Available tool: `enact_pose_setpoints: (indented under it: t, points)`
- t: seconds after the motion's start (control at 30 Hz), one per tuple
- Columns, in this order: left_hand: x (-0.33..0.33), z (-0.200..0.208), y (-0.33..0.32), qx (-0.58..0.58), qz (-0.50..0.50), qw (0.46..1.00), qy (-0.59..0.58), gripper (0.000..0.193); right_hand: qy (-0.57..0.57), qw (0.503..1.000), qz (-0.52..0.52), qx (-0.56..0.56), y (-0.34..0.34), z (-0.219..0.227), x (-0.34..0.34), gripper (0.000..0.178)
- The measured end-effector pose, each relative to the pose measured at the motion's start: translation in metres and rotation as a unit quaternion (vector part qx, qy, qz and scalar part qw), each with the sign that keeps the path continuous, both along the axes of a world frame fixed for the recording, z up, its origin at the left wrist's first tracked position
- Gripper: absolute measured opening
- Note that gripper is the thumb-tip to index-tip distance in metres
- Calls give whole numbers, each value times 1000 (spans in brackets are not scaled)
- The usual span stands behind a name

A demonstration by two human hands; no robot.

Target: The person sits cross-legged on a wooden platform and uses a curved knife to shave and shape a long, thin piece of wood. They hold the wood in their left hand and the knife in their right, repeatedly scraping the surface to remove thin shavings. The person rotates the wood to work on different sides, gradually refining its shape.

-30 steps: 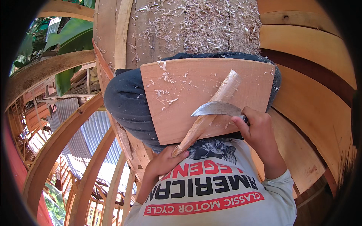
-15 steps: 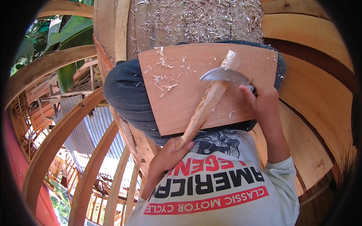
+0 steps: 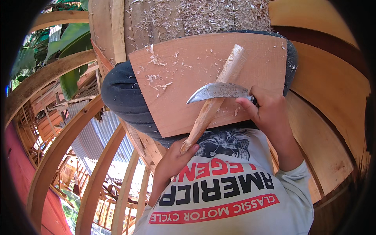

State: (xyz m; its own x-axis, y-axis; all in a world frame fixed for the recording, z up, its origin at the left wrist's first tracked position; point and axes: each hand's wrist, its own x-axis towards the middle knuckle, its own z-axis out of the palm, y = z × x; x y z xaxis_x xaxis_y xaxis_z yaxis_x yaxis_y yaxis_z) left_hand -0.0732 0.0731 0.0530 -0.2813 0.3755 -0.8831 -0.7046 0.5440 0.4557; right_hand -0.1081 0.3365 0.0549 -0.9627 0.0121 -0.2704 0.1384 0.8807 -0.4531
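Observation:
A rough wooden stick [image 3: 231, 68] slants across my lap, its far end pale and peeled, its near end browner. My left hand [image 3: 174, 160] is closed around the near end, close to my shirt. In my right hand [image 3: 270, 107] is the dark handle of a curved knife [image 3: 219, 92]. Its broad, spotted metal blade points left and lies across the middle of the stick. Beneath the stick, a flat wooden board [image 3: 168, 109] rests over my thighs. A few curled shavings [image 3: 158, 84] are scattered on the board's left part.
Planks thick with wood shavings [image 3: 203, 15] stretch beyond my knees. Curved wooden ribs [image 3: 62, 149] rise on the left, with corrugated metal sheets [image 3: 111, 133] and green leaves [image 3: 72, 43] past them. Wide curved planks [image 3: 333, 78] wall the right side.
The knife has come down the stick toward me and slightly left, my right hand moving with it. My left hand keeps its hold on the near end. The view has shifted slightly.

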Motion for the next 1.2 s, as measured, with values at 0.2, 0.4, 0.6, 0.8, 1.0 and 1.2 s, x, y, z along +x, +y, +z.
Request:
enact_pose_setpoints:
  t: [0.2, 0.4, 0.6, 0.8, 1.0, 1.2]
  points:
    - [1, 5, 5, -1, -16, 999, 32, 35, 43, 996, -45, 71, 34, -4, -27, 53]
    - [4, 1, 3, 10, -28, 999, 34, 37, 70, 993, -50, 81, 35, -7, -24, 54]
    - [23, -6, -9, -4, -27, 997, 76, 38, 38, 965, -252, 68, 116, -6, -38, 59]
    - [-4, 6, 7, -20, -23, 999, 10, 37, 0, 1000, -29, 2, 23, 8, 9, 50]
    - [3, 8, 0, -15, -18, 1000, -8, 36, 61, 997, -47, 15, 20, -9, -4, 52]
    - [27, -7, -7, 20, -26, 992, 125, 34, 56, 972, -225, 36, 114, -9, -37, 56]
